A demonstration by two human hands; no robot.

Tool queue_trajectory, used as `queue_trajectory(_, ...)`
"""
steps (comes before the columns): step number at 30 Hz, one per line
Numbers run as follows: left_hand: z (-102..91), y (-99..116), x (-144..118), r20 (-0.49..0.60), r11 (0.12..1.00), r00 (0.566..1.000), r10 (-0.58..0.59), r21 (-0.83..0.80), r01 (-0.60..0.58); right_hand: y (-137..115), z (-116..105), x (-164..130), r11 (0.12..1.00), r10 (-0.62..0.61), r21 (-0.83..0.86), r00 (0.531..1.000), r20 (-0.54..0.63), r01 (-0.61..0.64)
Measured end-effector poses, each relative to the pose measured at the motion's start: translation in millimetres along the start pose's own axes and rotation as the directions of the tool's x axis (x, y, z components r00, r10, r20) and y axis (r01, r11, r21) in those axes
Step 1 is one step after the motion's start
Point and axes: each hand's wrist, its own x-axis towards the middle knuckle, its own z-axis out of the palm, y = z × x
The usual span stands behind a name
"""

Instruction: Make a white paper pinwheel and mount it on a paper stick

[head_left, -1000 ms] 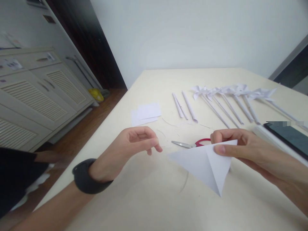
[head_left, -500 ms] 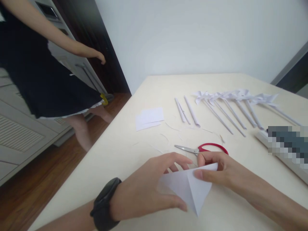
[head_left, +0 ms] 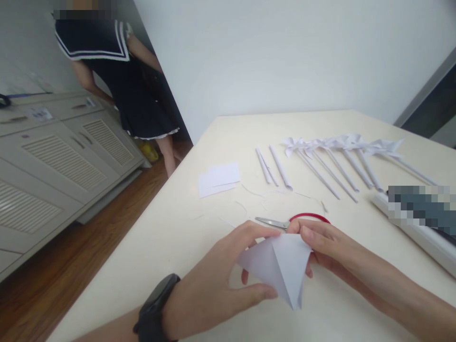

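Observation:
A white sheet of paper (head_left: 281, 268), creased and folded toward a point at its lower end, is held between both hands above the near part of the table. My left hand (head_left: 231, 275), with a black watch at the wrist, curves around the paper's left side, thumb in front and fingers at the top edge and behind. The upper right corner is pinched by my right hand (head_left: 320, 242). Just beyond that hand lie scissors (head_left: 274, 222) with red handles, partly covered by its fingers.
Rolled paper tubes (head_left: 280, 167), paper pinwheels (head_left: 345, 145) on sticks and flat paper sheets (head_left: 219, 178) lie farther back on the table (head_left: 171, 223). A long white roll (head_left: 409, 225) is at the right. A person (head_left: 138, 90) stands by the cabinets (head_left: 74, 156).
The paper has tilted, and its lower flaps have parted slightly. My right hand has turned, its thumb moving up to the corner. The other person has moved farther away, toward the dark doorway.

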Motion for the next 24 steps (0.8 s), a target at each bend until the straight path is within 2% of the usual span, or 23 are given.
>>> queue_trajectory(4,-4.6,-2,1,-0.089,0.996,0.993,-0.081,-0.049,0.077,2,1,2,0.99,-0.035,0.14,0.997,0.066,0.026)
queue_trajectory(7,-3.2,-7,1,-0.145,0.994,0.987,-0.067,-0.091,0.054,8,4,5,0.994,-0.077,0.083,0.993,0.085,0.07)
queue_trajectory(10,-0.7,-10,2,-0.114,0.99,0.991,-0.073,-0.127,0.058,13,9,7,0.991,-0.135,-0.003,0.986,0.094,0.136)
queue_trajectory(14,2.6,-9,1,-0.088,0.978,0.991,-0.096,-0.191,0.078,14,14,6,0.988,-0.14,-0.068,0.99,0.023,0.141)
queue_trajectory(18,5.8,-11,-1,-0.139,0.946,0.984,-0.111,-0.319,0.062,8,16,4,0.994,-0.032,-0.111,0.996,-0.078,0.023)
queue_trajectory(20,6.4,-14,-3,-0.219,0.92,0.951,-0.218,-0.37,0.126,7,16,3,0.997,-0.017,-0.08,0.997,-0.08,0.011)
queue_trajectory(22,6.3,-17,-5,-0.294,0.878,0.893,-0.339,-0.44,0.188,7,15,3,0.999,-0.022,-0.051,0.997,-0.07,0.019)
queue_trajectory(23,6.0,-19,-4,-0.311,0.852,0.873,-0.375,-0.486,0.193,8,15,3,0.998,-0.024,-0.052,0.997,-0.074,0.02)
queue_trajectory(24,5.7,-20,-4,-0.304,0.826,0.872,-0.384,-0.535,0.177,8,15,4,0.998,-0.024,-0.062,0.996,-0.083,0.019)
